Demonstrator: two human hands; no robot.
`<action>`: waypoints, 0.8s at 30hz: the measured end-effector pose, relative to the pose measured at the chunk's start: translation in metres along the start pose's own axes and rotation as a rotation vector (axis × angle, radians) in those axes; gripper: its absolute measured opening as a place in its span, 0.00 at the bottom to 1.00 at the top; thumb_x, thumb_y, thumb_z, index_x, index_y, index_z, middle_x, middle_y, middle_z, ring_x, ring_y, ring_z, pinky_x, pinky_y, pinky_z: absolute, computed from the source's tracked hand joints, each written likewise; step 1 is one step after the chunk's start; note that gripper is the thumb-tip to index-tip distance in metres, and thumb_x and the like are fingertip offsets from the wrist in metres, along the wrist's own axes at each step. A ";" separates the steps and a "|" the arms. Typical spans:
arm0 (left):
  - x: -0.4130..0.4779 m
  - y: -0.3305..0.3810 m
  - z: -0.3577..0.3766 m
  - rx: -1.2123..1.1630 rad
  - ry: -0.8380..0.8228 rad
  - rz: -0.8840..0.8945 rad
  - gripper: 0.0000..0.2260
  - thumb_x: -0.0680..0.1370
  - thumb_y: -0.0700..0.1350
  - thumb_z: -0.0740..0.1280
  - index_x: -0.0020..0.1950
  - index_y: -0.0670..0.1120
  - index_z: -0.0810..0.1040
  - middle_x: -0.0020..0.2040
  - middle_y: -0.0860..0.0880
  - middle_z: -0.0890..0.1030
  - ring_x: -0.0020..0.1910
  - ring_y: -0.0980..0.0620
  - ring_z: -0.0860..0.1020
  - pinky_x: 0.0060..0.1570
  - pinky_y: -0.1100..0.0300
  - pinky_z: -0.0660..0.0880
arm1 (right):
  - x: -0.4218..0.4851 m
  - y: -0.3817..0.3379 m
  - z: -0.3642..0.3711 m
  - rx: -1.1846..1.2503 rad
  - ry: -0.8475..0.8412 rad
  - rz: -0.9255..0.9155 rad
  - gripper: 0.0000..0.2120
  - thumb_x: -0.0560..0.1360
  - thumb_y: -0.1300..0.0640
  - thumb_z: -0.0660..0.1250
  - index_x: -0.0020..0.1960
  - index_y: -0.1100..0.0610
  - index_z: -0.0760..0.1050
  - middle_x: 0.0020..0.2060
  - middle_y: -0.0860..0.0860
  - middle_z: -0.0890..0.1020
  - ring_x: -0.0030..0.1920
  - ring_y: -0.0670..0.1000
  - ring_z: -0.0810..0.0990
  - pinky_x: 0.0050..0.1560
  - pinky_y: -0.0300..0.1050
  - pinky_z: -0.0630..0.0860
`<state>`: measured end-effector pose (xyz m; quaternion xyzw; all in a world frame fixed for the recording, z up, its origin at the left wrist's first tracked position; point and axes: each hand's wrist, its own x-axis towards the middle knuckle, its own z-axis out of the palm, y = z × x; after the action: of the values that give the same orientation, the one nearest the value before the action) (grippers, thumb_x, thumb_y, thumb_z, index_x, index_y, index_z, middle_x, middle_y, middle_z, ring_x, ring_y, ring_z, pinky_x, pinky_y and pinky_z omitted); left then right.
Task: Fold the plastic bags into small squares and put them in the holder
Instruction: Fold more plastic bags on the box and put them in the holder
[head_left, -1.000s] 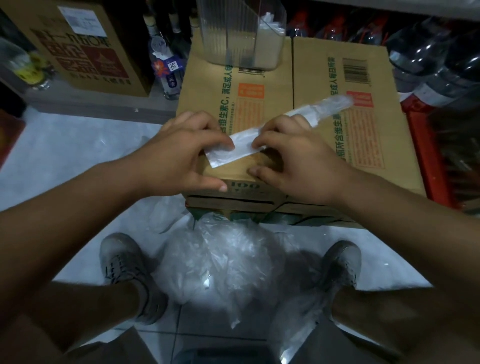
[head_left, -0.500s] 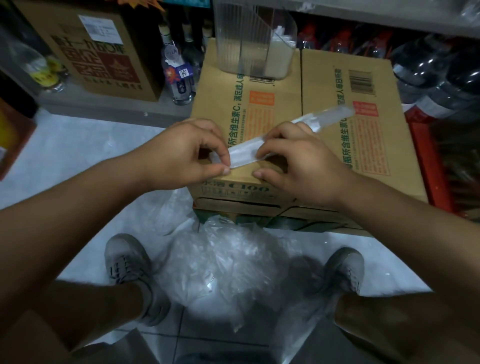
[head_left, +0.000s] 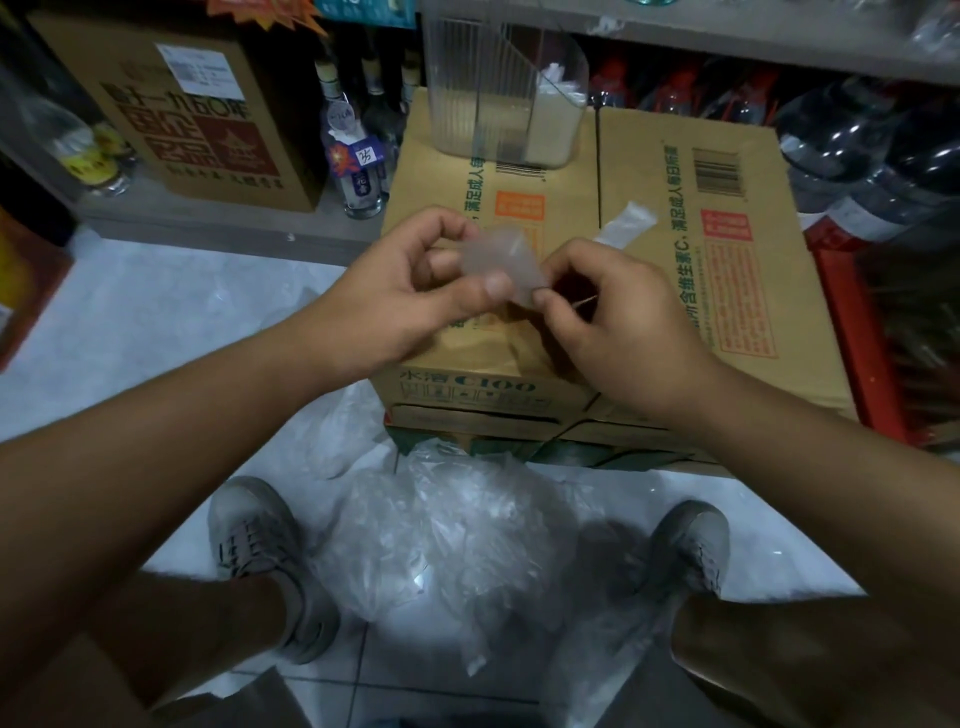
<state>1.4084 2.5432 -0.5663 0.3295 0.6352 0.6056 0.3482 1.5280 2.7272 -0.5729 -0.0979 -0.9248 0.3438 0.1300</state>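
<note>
Above the top of the cardboard box (head_left: 571, 208) the person holds one plastic bag (head_left: 501, 262) between both hands, lifted a little from the cardboard. The bag is flattened into a long narrow strip, whitish and half transparent, so the box colour shows through it. Its near end is turned over into a small flap with a slanted edge; the picture is blurred here and I cannot tell if the flap is a square or a triangle. The left hand (head_left: 415, 291) grips this flap, with the thumb pressed on the front and the curled fingers behind. The right hand (head_left: 608, 322) pinches the lower corner of the same flap between thumb and forefinger. The two hands are close together, almost touching. The far end of the strip comes out beyond the right hand and points away over the box.

At the far edge of the box stands the holder (head_left: 467, 104), a clear ribbed container with a slanted divider inside. White folded pieces (head_left: 550, 119) fill its right compartment.

On the tiled floor (head_left: 156, 322), between the left shoe (head_left: 254, 540) and the right shoe (head_left: 685, 545), lies a heap of loose bags (head_left: 447, 545), crumpled and shiny. Glass bottles (head_left: 353, 156) and a brown carton (head_left: 197, 114) stand on a low shelf to the left of the box.
</note>
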 end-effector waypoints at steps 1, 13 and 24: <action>0.001 -0.002 0.001 -0.001 -0.027 -0.015 0.25 0.68 0.52 0.76 0.59 0.46 0.71 0.46 0.48 0.86 0.50 0.50 0.83 0.51 0.55 0.78 | 0.000 -0.002 0.000 0.087 0.009 0.059 0.03 0.78 0.58 0.69 0.46 0.54 0.76 0.40 0.48 0.80 0.41 0.50 0.79 0.43 0.48 0.77; 0.022 -0.025 0.015 0.522 -0.002 -0.003 0.19 0.71 0.59 0.71 0.54 0.48 0.78 0.45 0.45 0.78 0.45 0.48 0.76 0.55 0.46 0.76 | 0.005 -0.015 -0.016 0.792 -0.018 0.546 0.10 0.82 0.59 0.64 0.63 0.60 0.74 0.47 0.58 0.84 0.41 0.56 0.87 0.34 0.48 0.83; 0.029 -0.026 0.015 0.535 0.064 -0.024 0.10 0.74 0.50 0.72 0.53 0.53 0.77 0.41 0.54 0.79 0.43 0.50 0.79 0.51 0.49 0.78 | 0.050 0.025 -0.030 0.095 0.078 0.286 0.05 0.81 0.54 0.67 0.47 0.53 0.80 0.42 0.48 0.82 0.44 0.46 0.80 0.45 0.44 0.78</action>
<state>1.4059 2.5741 -0.5942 0.3831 0.7871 0.4222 0.2356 1.4924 2.7779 -0.5591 -0.2357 -0.8783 0.3982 0.1201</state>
